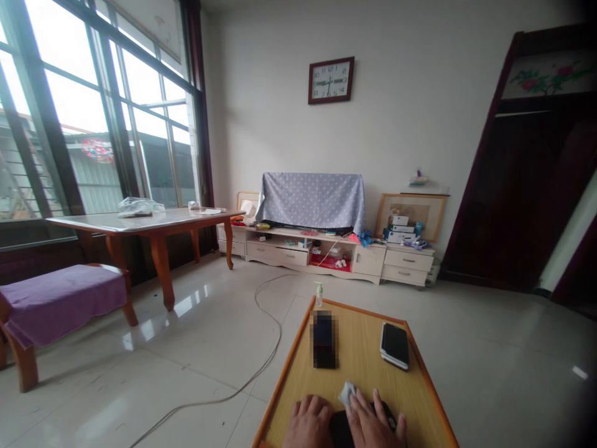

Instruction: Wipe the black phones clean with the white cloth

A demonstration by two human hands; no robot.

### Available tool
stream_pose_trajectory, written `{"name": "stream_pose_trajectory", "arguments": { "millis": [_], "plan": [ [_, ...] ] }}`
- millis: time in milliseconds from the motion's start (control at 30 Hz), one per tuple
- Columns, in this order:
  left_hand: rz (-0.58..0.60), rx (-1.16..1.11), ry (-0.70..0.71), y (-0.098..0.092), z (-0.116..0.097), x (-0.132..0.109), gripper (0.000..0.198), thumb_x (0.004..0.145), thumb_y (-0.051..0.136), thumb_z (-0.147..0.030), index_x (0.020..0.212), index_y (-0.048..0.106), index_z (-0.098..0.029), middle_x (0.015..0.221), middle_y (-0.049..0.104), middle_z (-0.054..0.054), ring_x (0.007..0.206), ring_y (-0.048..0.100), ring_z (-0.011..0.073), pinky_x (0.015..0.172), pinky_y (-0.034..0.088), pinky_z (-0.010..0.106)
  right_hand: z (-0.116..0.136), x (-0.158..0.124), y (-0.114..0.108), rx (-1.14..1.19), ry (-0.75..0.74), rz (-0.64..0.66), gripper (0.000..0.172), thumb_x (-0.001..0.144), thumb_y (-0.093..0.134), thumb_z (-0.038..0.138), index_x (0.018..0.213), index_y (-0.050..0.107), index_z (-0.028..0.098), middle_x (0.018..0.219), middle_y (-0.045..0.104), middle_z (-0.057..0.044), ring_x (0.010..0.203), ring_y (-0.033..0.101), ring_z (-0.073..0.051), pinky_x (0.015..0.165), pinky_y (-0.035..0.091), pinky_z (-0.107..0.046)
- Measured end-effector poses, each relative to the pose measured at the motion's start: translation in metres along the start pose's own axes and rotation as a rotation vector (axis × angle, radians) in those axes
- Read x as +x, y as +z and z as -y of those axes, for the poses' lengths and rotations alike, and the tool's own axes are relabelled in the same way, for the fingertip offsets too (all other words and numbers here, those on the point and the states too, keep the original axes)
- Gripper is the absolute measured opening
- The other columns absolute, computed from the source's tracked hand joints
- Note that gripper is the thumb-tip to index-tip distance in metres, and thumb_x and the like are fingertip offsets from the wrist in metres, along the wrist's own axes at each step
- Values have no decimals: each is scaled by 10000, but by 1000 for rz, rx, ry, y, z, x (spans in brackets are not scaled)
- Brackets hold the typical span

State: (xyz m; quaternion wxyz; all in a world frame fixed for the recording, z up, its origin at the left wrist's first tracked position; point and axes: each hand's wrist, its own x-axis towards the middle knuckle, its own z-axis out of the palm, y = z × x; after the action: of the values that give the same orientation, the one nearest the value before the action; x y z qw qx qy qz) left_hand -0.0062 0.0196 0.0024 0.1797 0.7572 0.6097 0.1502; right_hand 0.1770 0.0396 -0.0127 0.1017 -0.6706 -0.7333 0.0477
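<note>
Both of my hands rest on a small wooden table (359,367) at the bottom of the view. My left hand (306,423) lies flat beside a dark flat object (339,428) that sits between the hands. My right hand (373,420) covers the right part of that dark object, with a crumpled white tissue (346,393) at its fingertips. Farther along the table lie a blurred dark object (324,339), a phone (394,346) with a dark screen, and a small pump bottle (319,294) at the far edge.
A white cable (261,367) runs across the tiled floor. At left stand a purple-covered bench (56,302) and a large table (140,224) by the window. A TV cabinet (326,249) with a cloth-covered set lines the far wall. A dark doorway (522,199) is at right.
</note>
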Motion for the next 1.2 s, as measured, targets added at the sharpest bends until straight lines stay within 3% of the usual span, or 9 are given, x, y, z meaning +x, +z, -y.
{"name": "stream_pose_trajectory", "arguments": {
  "millis": [133, 233, 467, 633, 733, 833, 933, 1067, 1200],
  "plan": [
    [-27, 14, 37, -10, -11, -9, 414, 850, 542, -518, 1184, 646, -296, 1263, 633, 55, 1193, 495, 304, 1014, 374, 476, -38, -2, -2, -3, 85, 66, 529, 979, 252, 598, 1450, 448, 461, 1572, 396, 77, 1511, 234, -359, 1084, 203, -832],
    [-77, -10, 28, -21, -24, -17, 654, 609, 744, -647, 1148, 659, -285, 1218, 623, 69, 1174, 499, 329, 1044, 358, 480, -54, -28, -3, -37, 94, 15, 566, 990, 227, 604, 1510, 357, 421, 1600, 352, 59, 1525, 187, -354, 1108, 175, -816],
    [-90, -9, 39, -23, -29, -14, 679, 622, 757, -595, 1221, 646, -297, 1257, 601, 49, 1201, 487, 304, 1065, 322, 438, -57, -78, -19, -29, 79, 64, 579, 1006, 166, 612, 1518, 340, 407, 1603, 342, 71, 1538, 147, -340, 1140, 118, -794],
    [-77, 7, 62, -21, -27, -13, 685, 638, 751, -608, 1235, 642, -292, 1261, 597, 50, 1230, 468, 299, 1078, 305, 420, -57, -58, -27, -40, 143, 48, 602, 1011, 155, 604, 1527, 346, 360, 1609, 337, 58, 1548, 86, -334, 1148, 89, -781],
    [-78, 18, 65, -22, -27, -14, 673, 647, 748, -604, 1229, 638, -286, 1269, 595, 55, 1235, 461, 306, 1071, 310, 422, -37, -40, -32, -20, 177, 51, 602, 1021, 138, 576, 1506, 401, 336, 1608, 353, 21, 1550, 97, -316, 1149, 75, -777],
    [-96, 14, 78, -21, -27, -14, 625, 676, 729, -594, 1205, 637, -274, 1252, 604, 56, 1211, 476, 304, 1048, 330, 419, -5, -43, -36, 46, 40, 86, 607, 1023, 129, 588, 1486, 435, 343, 1606, 359, 9, 1539, 167, -312, 1154, 40, -772],
    [-96, 8, 87, -19, -25, -13, 506, 723, 696, -560, 1141, 650, -279, 1229, 617, 53, 1176, 502, 289, 1009, 360, 404, 13, -64, -36, 113, -144, 130, 592, 1020, 132, 607, 1489, 418, 385, 1589, 387, 31, 1532, 198, -297, 1172, -6, -747],
    [-84, 7, 85, -17, -22, -11, 633, 688, 721, -634, 1205, 637, -279, 1262, 614, 61, 1212, 489, 302, 1040, 348, 421, -9, -77, -34, 117, -120, 120, 550, 1018, 149, 616, 1483, 394, 454, 1573, 405, 76, 1539, 158, -304, 1160, -28, -769],
    [-87, 10, 85, -15, -21, -10, 708, 643, 755, -658, 1229, 637, -278, 1291, 607, 59, 1237, 479, 308, 1067, 331, 430, -42, -51, -38, 51, 83, 57, 581, 1019, 129, 603, 1483, 416, 405, 1578, 397, 71, 1542, 136, -327, 1136, -4, -808]
  ]
}}
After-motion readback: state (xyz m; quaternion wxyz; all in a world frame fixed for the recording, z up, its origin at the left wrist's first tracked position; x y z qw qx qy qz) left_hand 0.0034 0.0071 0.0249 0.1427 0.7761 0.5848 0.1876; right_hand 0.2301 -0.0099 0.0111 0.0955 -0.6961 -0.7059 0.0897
